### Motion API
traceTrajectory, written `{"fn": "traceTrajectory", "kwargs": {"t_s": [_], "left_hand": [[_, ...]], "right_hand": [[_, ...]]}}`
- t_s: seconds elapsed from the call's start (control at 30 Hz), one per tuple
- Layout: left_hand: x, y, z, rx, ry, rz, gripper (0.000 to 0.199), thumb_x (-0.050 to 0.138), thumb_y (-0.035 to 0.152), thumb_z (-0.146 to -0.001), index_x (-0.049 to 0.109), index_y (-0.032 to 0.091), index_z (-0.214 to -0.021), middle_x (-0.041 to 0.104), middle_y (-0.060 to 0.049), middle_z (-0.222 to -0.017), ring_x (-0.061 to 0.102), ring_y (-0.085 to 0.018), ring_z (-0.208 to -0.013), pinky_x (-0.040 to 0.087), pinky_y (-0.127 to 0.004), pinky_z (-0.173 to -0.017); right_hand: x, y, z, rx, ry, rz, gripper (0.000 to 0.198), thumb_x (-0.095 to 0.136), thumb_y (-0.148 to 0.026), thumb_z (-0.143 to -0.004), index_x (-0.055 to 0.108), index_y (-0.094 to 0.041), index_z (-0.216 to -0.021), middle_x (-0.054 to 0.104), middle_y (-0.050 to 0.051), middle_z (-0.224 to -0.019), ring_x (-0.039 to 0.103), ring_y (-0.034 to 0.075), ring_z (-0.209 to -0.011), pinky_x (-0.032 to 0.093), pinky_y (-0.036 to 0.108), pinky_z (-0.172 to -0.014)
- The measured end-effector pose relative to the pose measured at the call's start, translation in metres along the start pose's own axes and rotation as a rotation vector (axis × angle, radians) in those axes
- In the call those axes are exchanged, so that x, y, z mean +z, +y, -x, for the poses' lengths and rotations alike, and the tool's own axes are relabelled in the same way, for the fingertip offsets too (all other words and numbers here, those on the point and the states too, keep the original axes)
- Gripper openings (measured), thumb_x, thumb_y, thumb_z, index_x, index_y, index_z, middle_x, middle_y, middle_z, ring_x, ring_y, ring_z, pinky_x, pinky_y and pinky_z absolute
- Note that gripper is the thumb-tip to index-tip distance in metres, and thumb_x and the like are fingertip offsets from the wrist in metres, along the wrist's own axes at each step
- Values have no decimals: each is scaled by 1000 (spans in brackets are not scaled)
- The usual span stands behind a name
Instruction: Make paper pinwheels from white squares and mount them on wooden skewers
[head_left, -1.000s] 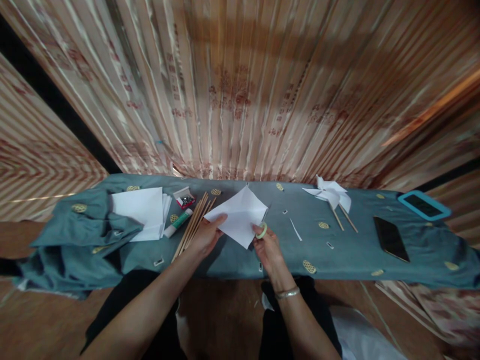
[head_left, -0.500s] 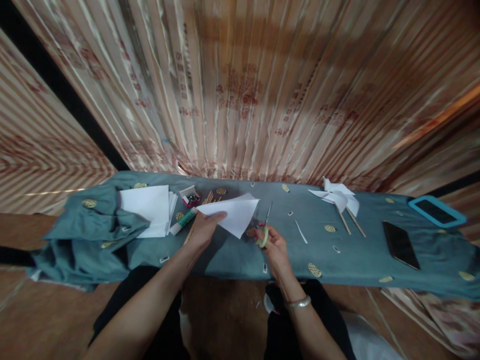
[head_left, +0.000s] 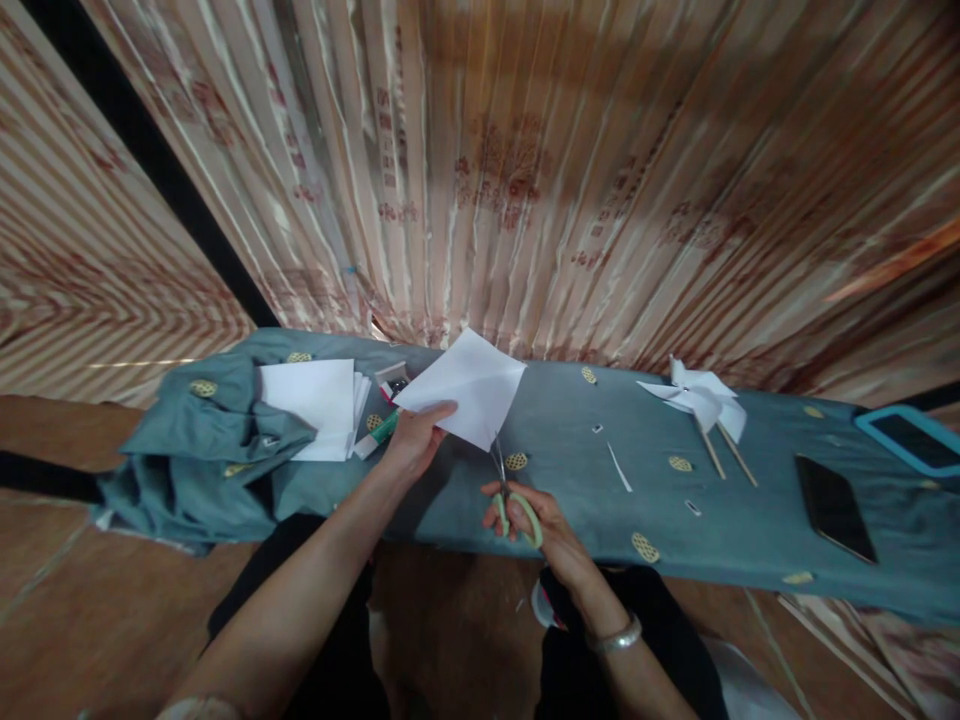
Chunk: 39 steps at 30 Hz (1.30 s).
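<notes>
My left hand (head_left: 418,435) pinches a square sheet of white paper (head_left: 474,385) by its left side, thumb on top, and holds it above the cloth. Scissors with pale green handles (head_left: 534,520) are in my right hand (head_left: 544,515), fingers through the loops. The blades point away from me and meet the paper's near corner; whether they have cut into it I cannot tell. Partly under the sheet and my left hand lie a green-and-white glue stick (head_left: 381,434) and a small open box (head_left: 392,382).
A blue-grey patterned cloth (head_left: 555,420) covers the narrow table. White sheets (head_left: 309,400) are stacked left. Rightward lie a paper sliver (head_left: 619,468), white paper pinwheels (head_left: 701,395) on sticks, a dark phone (head_left: 834,505) and a blue-framed tablet (head_left: 911,440). A curtain (head_left: 510,200) hangs behind.
The paper has opened out from a folded shape into a flat square. My right hand has turned the scissors and brought their blades to the paper's near corner. The view has shifted slightly.
</notes>
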<state>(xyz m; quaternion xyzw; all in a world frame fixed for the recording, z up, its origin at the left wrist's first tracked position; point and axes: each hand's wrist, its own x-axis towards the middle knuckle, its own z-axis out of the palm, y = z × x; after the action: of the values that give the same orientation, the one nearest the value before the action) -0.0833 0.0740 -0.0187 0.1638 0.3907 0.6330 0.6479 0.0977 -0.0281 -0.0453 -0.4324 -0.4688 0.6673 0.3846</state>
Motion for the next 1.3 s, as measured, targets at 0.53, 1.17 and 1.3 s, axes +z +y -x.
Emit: {"fn": "traceTrajectory", "kwargs": {"t_s": [0.53, 1.17, 1.3], "left_hand": [[-1, -12, 4, -26, -63, -37, 50, 75, 0, -58, 70, 15, -105, 74, 0, -73, 68, -17, -70, 54, -28, -70], [-2, -12, 5, -55, -49, -52, 27, 77, 3, -57, 71, 11, -83, 74, -1, -74, 67, -15, -69, 54, -26, -69], [-2, -13, 5, -48, -58, -51, 29, 78, 4, -56, 71, 10, -83, 74, -2, -73, 66, -15, -68, 54, -27, -69]], "right_hand": [[1, 0, -4, -11, 8, 14, 50, 71, -62, -74, 73, -19, -100, 70, 2, -70, 55, 11, -59, 40, 22, -54], [2, 2, -4, 20, 50, -38, 49, 77, -59, -68, 73, -18, -95, 67, 0, -65, 55, 10, -55, 40, 22, -52], [3, 1, -4, 21, 52, -35, 48, 76, -59, -70, 73, -18, -96, 67, 0, -66, 55, 10, -56, 39, 22, -53]]}}
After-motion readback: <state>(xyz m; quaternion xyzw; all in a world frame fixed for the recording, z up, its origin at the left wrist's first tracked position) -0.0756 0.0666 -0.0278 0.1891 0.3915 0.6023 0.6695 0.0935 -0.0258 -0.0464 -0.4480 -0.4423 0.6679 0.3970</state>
